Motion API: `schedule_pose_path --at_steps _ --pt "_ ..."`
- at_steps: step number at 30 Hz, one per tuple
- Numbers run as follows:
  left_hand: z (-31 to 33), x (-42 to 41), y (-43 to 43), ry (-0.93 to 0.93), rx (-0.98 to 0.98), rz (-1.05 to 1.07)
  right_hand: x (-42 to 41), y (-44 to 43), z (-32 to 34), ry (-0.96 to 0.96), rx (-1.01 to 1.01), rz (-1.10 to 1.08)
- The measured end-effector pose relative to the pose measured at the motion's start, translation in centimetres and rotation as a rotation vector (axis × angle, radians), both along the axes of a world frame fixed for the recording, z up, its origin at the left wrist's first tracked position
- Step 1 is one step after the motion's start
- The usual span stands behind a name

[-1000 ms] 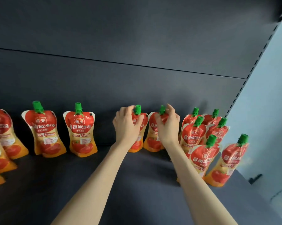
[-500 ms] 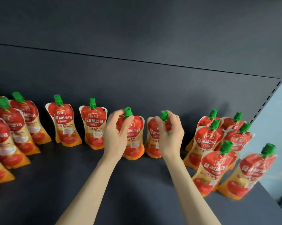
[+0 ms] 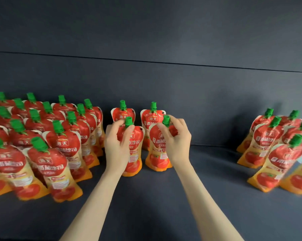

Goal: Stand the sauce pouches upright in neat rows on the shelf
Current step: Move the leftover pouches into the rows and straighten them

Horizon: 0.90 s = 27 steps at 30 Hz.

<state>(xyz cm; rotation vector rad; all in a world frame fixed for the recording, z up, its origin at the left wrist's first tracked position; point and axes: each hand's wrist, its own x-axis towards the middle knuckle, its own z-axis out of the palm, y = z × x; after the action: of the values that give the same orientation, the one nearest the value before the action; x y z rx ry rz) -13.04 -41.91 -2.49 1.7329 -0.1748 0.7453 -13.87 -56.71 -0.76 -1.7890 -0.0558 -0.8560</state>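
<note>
Now, left fingers [image 3: 127, 136] tight around one upright pouch [image 3: 136, 154], right fingers [image 3: 161, 132] around its neighbour [image 3: 156, 160].

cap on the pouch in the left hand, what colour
Green cap, best seen in the head view.

A left-held pouch [image 3: 135, 154], red and orange with a green cap, is pinched just below its spout by the left hand [image 3: 118, 148] and kept upright on the dark shelf [image 3: 155, 197]. A right-held pouch [image 3: 157, 153] of the same kind is gripped at the neck by the right hand [image 3: 177, 141], just beside the first. Two rear pouches [image 3: 122, 114] are stood upright behind the hands. A dense left block [image 3: 59, 145] is ranged left of the left hand. A leaning right group [image 3: 272, 145] is set well right of the right hand.
</note>
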Motion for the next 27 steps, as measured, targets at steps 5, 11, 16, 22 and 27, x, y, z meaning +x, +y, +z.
schedule_pose_path --at_steps 5,11,16,22,27 --pt "0.1 -0.7 3.2 -0.034 0.034 -0.061 -1.0 4.1 -0.5 -0.005 -0.003 -0.076" --pt "-1.6 -1.9 4.2 0.082 -0.051 -0.205 -2.6 4.6 -2.0 0.13 0.217 -0.016" --pt "-5.3 -2.2 4.7 0.297 -0.03 -0.209 -3.1 3.6 -6.4 0.304 0.188 0.034" --pt "-6.8 -2.4 4.2 0.334 0.084 -0.123 -3.4 3.2 -8.0 0.333 0.112 0.051" --pt "-6.9 -0.9 4.0 0.341 0.089 -0.113 -2.5 3.0 -8.1 0.347 0.114 0.028"
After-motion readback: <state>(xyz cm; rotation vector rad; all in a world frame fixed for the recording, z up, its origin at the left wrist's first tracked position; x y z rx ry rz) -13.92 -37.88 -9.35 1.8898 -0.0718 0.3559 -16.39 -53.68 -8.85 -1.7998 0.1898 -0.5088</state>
